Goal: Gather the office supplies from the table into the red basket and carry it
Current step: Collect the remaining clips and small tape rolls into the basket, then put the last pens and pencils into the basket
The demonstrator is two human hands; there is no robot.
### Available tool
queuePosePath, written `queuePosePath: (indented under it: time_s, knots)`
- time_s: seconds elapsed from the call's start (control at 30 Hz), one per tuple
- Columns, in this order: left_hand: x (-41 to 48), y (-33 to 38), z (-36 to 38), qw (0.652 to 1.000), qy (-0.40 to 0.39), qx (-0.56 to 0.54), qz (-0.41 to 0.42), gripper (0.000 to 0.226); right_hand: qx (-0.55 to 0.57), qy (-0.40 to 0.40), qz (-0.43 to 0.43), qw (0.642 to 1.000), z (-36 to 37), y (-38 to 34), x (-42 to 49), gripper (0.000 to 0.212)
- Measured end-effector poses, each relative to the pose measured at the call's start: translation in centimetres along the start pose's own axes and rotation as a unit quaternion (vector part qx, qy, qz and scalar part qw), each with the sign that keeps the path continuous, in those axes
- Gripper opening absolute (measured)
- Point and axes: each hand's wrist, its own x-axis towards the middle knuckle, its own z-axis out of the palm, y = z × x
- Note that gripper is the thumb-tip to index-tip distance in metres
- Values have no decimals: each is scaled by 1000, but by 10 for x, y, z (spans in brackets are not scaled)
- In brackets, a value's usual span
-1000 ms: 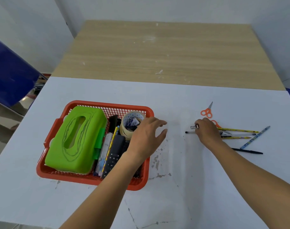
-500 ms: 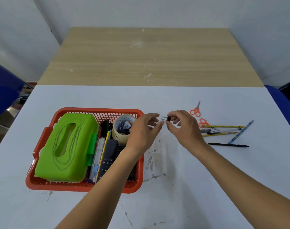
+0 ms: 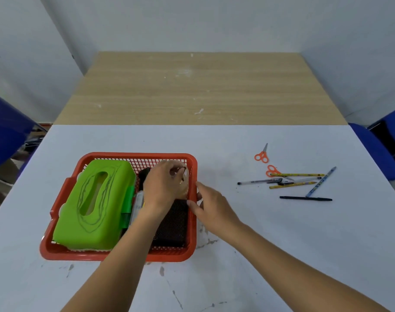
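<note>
Red plastic: the basket sits on the white table, with a green box filling its left half. To the right of the box, inside the basket, are a few pens, a black mesh case and a tape roll in the back right corner. Well to the right of the basket lie two orange scissors and a loose pile of pens and pencils. A wooden table stands behind the basket and a blue chair to its left.

Half a second ago I saw both hands meet just right of the basket, a small clip in the right fingers. Now my view has the left hand over the basket's back right corner, covering most of the tape. The right hand has dropped to the basket's right wall.

The left fingers are curled together above the tape; I cannot tell whether they pinch the clip. The right fingers are loosely spread and hold nothing, their tips just beside the right wall and the thumb at its rim. The loose pile is well apart from both hands.
</note>
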Motion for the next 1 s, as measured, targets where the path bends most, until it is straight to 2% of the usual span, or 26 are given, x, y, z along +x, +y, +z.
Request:
queuePosePath:
  time_s: [0.07, 0.17, 0.33, 0.43, 0.57, 0.7, 0.87, 1.0]
  knots:
    - [4, -13, -3, 995, 8, 94, 40, 16, -28, 15, 13, 999, 10, 2, 0, 35]
    - [7, -26, -1, 976, -4, 212, 44, 19, -56, 14, 29, 998, 12, 3, 0, 43]
    - [9, -32, 1, 958, -40, 283, 26, 25, -84, 16, 29, 996, 10, 4, 0, 45]
    - [9, -25, 4, 966, -22, 254, 42, 26, -86, 12, 24, 996, 9, 3, -1, 46]
    - [12, -1, 17, 981, -12, 137, 135, 23, -40, -4, 4, 999, -7, 7, -2, 44]
    - [14, 39, 37, 978, -55, 60, 190, 24, -41, 22, 41, 998, -31, 32, -3, 51]
    - [12, 77, 76, 972, -115, 27, 204, 28, -78, 67, 100, 990, -63, 77, -12, 49]
    - [10, 92, 109, 969, -158, 53, 181, 31, -138, 63, 144, 978, -80, 108, -24, 51]
